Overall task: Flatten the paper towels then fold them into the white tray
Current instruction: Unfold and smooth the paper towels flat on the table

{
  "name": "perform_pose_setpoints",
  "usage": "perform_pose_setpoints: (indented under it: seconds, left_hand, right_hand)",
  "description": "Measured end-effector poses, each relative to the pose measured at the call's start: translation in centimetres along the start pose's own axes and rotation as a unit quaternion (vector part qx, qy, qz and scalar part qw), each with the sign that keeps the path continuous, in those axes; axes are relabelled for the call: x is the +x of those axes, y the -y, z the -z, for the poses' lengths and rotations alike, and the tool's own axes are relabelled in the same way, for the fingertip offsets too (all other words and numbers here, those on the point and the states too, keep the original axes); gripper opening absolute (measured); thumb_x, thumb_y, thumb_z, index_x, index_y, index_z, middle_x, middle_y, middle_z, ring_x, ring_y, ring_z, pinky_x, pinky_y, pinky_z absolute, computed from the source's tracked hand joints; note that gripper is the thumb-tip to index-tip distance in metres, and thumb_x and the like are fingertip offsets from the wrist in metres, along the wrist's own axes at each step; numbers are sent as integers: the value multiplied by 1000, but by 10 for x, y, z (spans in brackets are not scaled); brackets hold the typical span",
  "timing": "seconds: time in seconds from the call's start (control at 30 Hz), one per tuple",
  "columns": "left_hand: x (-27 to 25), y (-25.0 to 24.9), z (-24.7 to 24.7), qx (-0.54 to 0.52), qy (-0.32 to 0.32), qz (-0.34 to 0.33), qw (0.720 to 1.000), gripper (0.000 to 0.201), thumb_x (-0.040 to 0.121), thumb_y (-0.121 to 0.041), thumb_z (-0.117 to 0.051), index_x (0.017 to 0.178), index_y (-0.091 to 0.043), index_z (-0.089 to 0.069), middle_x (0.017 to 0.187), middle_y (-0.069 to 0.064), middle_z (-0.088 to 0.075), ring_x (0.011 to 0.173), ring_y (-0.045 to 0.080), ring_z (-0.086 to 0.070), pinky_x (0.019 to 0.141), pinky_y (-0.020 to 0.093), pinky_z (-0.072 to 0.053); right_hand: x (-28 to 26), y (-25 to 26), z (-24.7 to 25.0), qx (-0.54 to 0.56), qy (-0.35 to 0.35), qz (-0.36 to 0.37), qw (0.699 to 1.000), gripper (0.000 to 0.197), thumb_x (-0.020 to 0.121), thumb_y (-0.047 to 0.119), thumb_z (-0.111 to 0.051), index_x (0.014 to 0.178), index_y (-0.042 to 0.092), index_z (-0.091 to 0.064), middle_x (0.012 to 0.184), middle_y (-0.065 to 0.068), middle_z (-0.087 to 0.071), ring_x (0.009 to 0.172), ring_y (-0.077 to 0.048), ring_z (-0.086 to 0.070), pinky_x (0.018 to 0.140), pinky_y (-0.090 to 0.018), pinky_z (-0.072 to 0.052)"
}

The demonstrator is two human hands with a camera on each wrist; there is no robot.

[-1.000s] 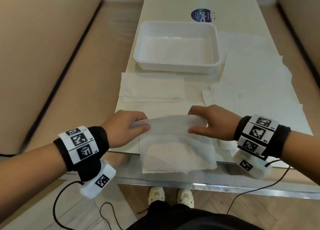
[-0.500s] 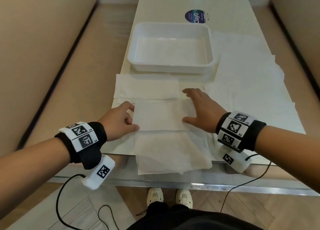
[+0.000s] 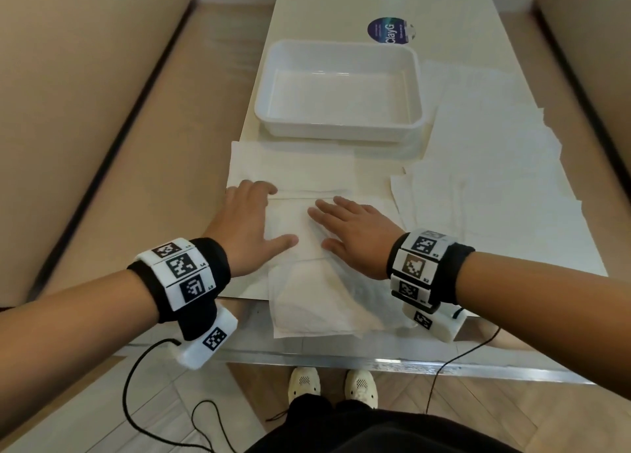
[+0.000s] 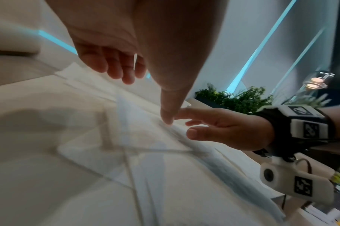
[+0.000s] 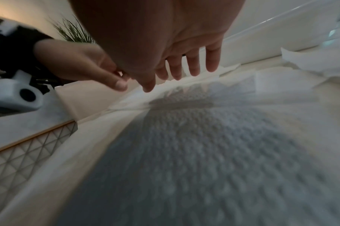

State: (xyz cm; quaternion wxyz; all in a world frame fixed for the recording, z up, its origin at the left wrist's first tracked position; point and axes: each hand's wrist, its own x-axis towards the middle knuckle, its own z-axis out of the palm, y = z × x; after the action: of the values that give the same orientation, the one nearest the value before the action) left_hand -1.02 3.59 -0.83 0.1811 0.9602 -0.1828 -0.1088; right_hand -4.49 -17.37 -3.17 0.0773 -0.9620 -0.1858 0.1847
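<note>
A white paper towel (image 3: 307, 282) lies at the table's near edge, its far half folded back toward me and its near part hanging over the edge. My left hand (image 3: 251, 213) lies flat on the fold's left side, fingers straight. Flat on the fold's right side is my right hand (image 3: 345, 227), fingers spread; its fingers (image 5: 192, 64) hover just over the embossed towel (image 5: 204, 145) in the right wrist view. Beyond the hands, the white tray (image 3: 341, 126) stands empty. Another folded towel (image 3: 307, 172) lies between the tray and my hands.
Several unfolded paper towels (image 3: 495, 186) overlap on the table's right side. A dark round sticker (image 3: 389, 31) sits beyond the tray. Beige benches run along both sides of the narrow white table (image 3: 341, 2). Cables hang from both wrist units.
Both hands carried the towel's far edge forward, laid it down as a fold, let go, and now rest flat on the folded part, closer together.
</note>
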Motion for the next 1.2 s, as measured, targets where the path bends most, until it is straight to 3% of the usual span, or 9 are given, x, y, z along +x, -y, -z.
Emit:
perform_pose_setpoints:
  seconds: [0.07,0.17,0.23,0.33,0.57,0.7,0.83,0.97,1.2]
  left_hand:
    - [5,-12,-4,30,6,-59,998,68,88,-44,-62,143,-17,-33,141,2,-36,129,22,-31,107,33,-32]
    - [11,-24,-19,54,132,-71,987,67,98,-37,-46,153,-14,-13,160,4,-13,147,19,-12,119,32,-15]
    - [12,-24,-30,95,202,-59,973,69,101,-38,-37,154,-11,0,162,6,7,149,17,4,119,28,-2]
    - [10,-15,-36,133,225,-64,963,70,103,-41,-29,152,-9,9,159,7,20,147,15,15,117,25,6]
    - [-7,20,-22,117,247,-57,960,77,100,-50,-31,151,-13,13,158,1,24,145,12,21,117,24,7]
    - [-10,16,-12,85,230,-50,968,77,99,-49,-37,153,-15,6,159,-1,17,146,10,16,117,23,4]
    - [2,-15,-16,56,185,-116,974,68,101,-44,-36,154,-18,-2,161,-3,10,147,9,10,114,19,4]
    - [13,-27,-30,84,221,-112,965,71,101,-41,-37,154,-14,1,161,3,11,148,13,8,115,21,3]
    - [0,11,-24,98,245,-127,956,74,99,-46,-40,154,-19,3,160,-1,18,147,9,14,111,17,7]
  right_hand:
    - [1,1,-1,-8,19,0,1000,59,103,41,-26,153,23,1,161,3,4,148,-20,3,117,-35,-7]
    - [4,0,-8,-32,43,-2,999,63,103,41,-25,152,18,6,160,1,9,148,-22,6,119,-37,-8]
    - [3,-3,-13,-41,54,-5,998,65,102,43,-24,152,17,9,160,0,12,147,-21,9,120,-38,-6]
    - [-3,-13,-15,-46,64,-16,997,67,101,48,-22,151,18,11,159,1,17,147,-19,14,120,-37,-2]
    - [-37,-47,-15,-47,96,-44,993,70,98,54,-16,148,18,19,157,1,24,145,-18,19,120,-34,3]
    - [-40,-47,-6,-27,89,-46,995,85,81,64,3,151,17,12,155,3,21,146,-17,16,115,-29,8]
    - [-15,-22,0,5,36,-9,999,60,102,43,-19,152,18,3,160,2,9,147,-18,9,119,-32,2]
    - [-1,-15,-12,-17,69,-12,997,63,103,37,-27,152,14,5,160,-2,11,148,-23,8,121,-38,-6]
    - [-38,-59,-8,-39,100,-34,994,67,101,45,-27,151,23,12,158,5,17,147,-18,10,121,-37,-5]
